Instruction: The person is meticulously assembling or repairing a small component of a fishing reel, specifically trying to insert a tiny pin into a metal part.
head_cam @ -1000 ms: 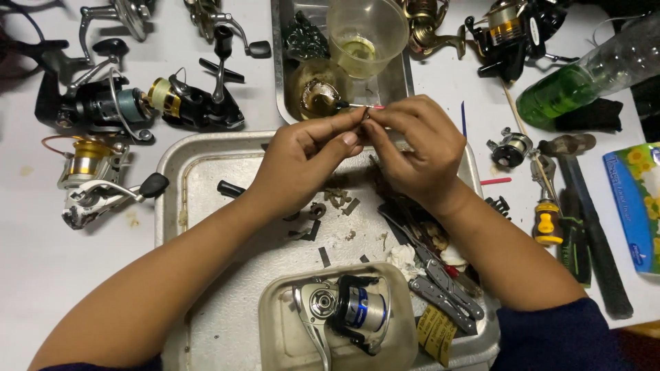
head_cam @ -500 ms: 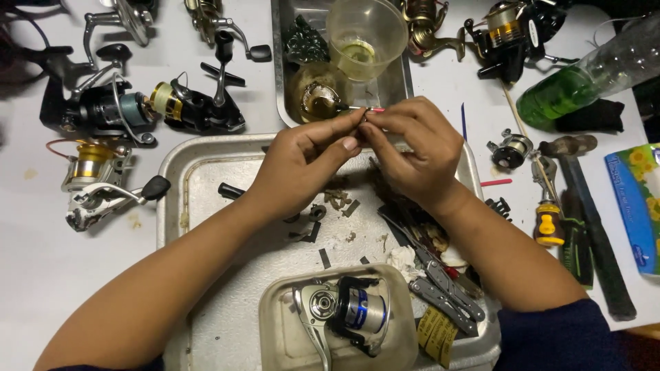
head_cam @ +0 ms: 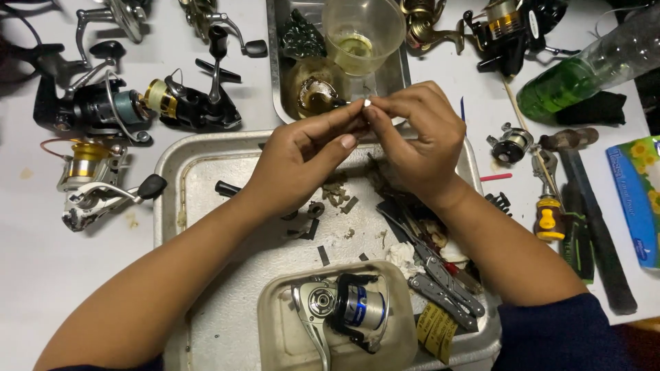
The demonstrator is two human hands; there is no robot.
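My left hand (head_cam: 302,152) and my right hand (head_cam: 416,137) meet fingertip to fingertip above the far edge of a large metal tray (head_cam: 180,180). Between them they pinch a tiny metal part (head_cam: 366,104); its shape is too small to make out. Under the hands, several small dark reel parts (head_cam: 335,199) lie scattered on the tray. In a shallow tub (head_cam: 271,317) at the tray's near edge lies a spinning reel with a blue spool (head_cam: 347,308). Grey pliers (head_cam: 430,268) rest beside my right forearm.
A second metal tray (head_cam: 278,82) behind holds a clear plastic cup (head_cam: 363,36) and greasy parts. Several fishing reels (head_cam: 103,110) lie at left and along the back. At right lie a green bottle (head_cam: 584,72), a yellow-handled screwdriver (head_cam: 548,206), a hammer (head_cam: 584,192) and a tissue pack (head_cam: 636,199).
Both hands stay pinched together over the tray's far edge, with only slight finger movement on the small part.
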